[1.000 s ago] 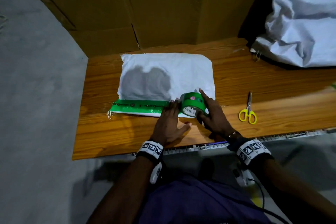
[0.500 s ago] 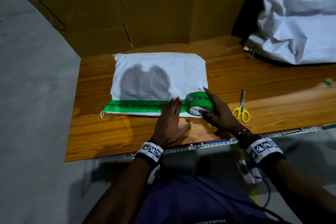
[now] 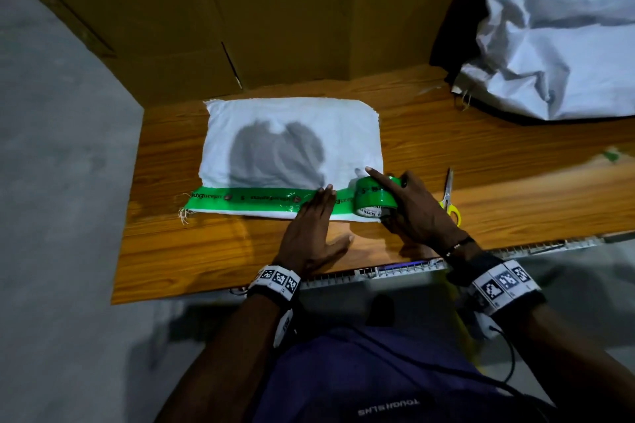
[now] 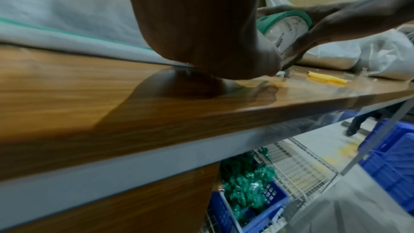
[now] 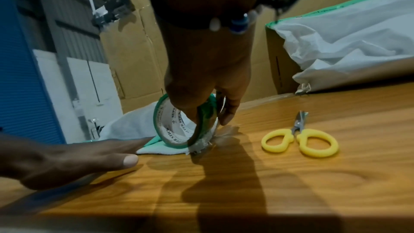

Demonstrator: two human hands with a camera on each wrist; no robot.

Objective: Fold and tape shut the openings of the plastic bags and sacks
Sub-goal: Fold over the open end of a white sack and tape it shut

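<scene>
The right hand (image 3: 417,213) has its grip closed round the roll of green tape (image 3: 374,197), with one finger lying straight over the top and the thumb low at the side. The roll stands on its edge at the right end of the white sack (image 3: 292,148), right at the corner. The left hand (image 3: 314,227) is flat and open — its fingers lie straight on the strip of tape (image 3: 247,198) and press it down, and it holds nothing. That green strip runs along the near edge of the sack, from the left corner up to the roll, so the opening looks nearly shut. The sack lies flat on the wooden desk (image 3: 464,151), close to the front edge. The sack looks soft, thin and light, so it may slide or wrinkle if no one holds it down; the flat hand is a good way to keep it in place. The tape is sticky and thin, and I think it is best held by the roll, not by the loose strip. The roll is stiff and easy to hold. The yellow scissors (image 3: 448,204) lie just beside the right hand — handy for the cut. A bigger white sack (image 3: 556,48) with green tape sits at the far right of the desk, and brown boxes (image 3: 275,10) stand behind.
</scene>
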